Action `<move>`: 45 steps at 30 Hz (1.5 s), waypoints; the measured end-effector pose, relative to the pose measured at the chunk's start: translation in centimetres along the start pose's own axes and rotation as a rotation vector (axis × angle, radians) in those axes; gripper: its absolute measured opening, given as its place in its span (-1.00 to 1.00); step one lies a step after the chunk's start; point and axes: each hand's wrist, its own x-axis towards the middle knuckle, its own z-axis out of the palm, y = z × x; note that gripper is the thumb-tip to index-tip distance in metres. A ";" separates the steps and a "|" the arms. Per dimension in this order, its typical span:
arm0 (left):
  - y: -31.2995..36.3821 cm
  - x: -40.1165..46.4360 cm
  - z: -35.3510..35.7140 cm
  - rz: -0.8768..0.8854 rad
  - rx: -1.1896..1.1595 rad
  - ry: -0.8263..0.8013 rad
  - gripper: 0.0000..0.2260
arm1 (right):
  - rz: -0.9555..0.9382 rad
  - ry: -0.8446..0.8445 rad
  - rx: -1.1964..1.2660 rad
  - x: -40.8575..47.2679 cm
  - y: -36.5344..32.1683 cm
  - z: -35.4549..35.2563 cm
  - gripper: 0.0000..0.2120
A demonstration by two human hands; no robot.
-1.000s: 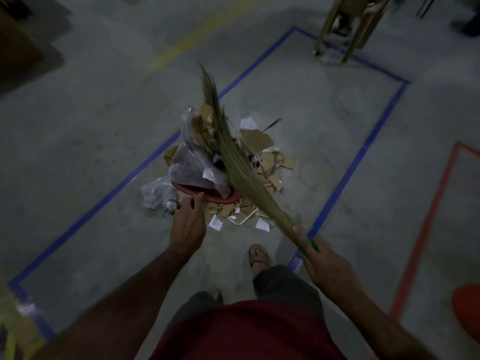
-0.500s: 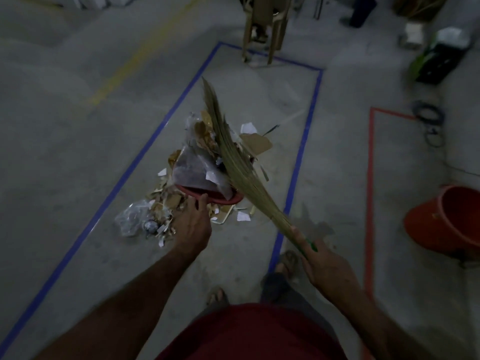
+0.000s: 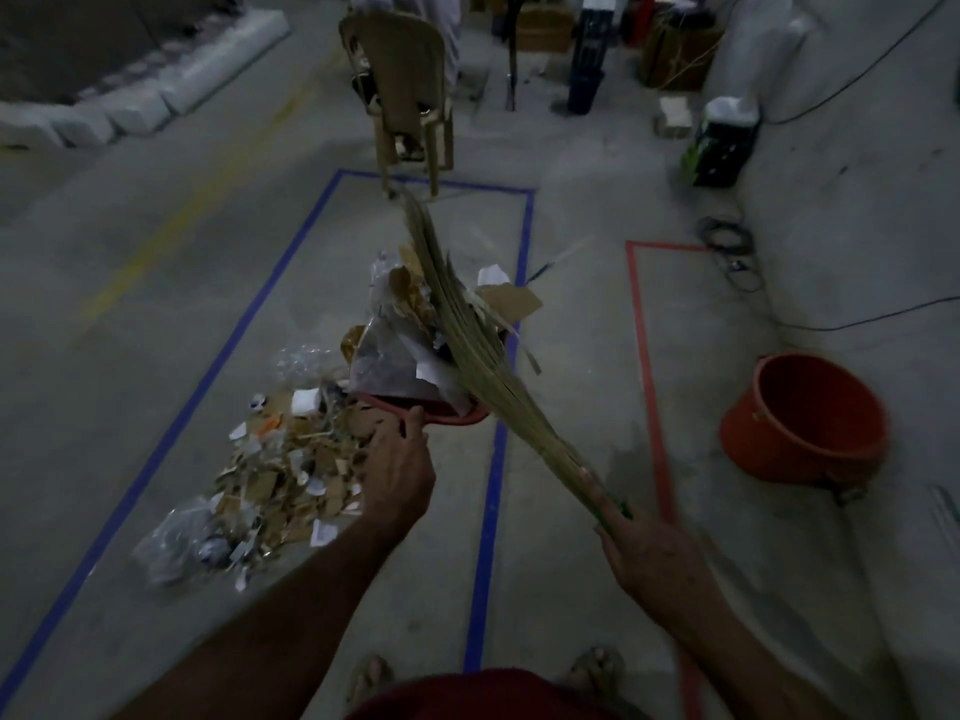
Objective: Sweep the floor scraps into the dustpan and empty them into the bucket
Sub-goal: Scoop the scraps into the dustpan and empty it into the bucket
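Note:
My left hand (image 3: 397,472) grips the near rim of a red dustpan (image 3: 457,417), held above the floor and heaped with plastic wrap, cardboard and paper. My right hand (image 3: 649,553) holds the bound end of a straw broom (image 3: 467,350), whose bristles lie across the load and press on it. A pile of cardboard and paper scraps (image 3: 280,475) lies on the floor inside the blue tape, left of the dustpan. The orange bucket (image 3: 802,420) stands on the floor to the right, well apart from both hands.
A tan plastic chair (image 3: 408,96) stands at the far end of the blue tape rectangle (image 3: 488,511). Red tape (image 3: 649,387) marks a zone beside the bucket. Cables, a black crate and boxes line the right wall. My sandalled feet show at the bottom.
The view has turned right and the bucket has come further into sight. The loaded dustpan has risen off the floor and moved right, away from the scrap pile, with the broom still pressed on it.

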 end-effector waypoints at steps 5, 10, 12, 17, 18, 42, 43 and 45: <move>11.5 1.7 4.0 0.043 -0.050 -0.005 -0.78 | 0.036 0.029 -0.030 -1.2 10.4 -2.8 -0.16; 20.8 3.0 7.7 0.065 -0.107 -0.073 -0.72 | 0.067 0.073 -0.069 -2.7 18.0 -5.4 -0.31; 23.6 3.5 8.9 0.090 -0.106 -0.107 -0.71 | 0.089 0.085 -0.045 -3.1 20.6 -5.5 -0.28; 29.7 5.7 12.6 0.147 -0.100 -0.168 -0.69 | 0.230 0.013 0.036 -3.1 27.3 -4.3 -0.09; 30.9 6.3 13.5 0.153 -0.100 -0.178 -0.68 | 0.245 0.007 0.034 -2.9 28.4 -4.2 -0.10; 55.7 18.5 32.2 0.309 -0.089 -0.422 -0.66 | 0.545 -0.212 0.122 3.2 54.1 -5.4 -0.15; 57.0 18.7 33.1 0.310 -0.082 -0.434 -0.65 | 0.547 -0.210 0.124 3.3 55.5 -5.3 -0.15; 59.9 19.0 35.1 0.306 -0.080 -0.448 -0.65 | 0.550 -0.215 0.124 3.4 58.8 -5.1 -0.15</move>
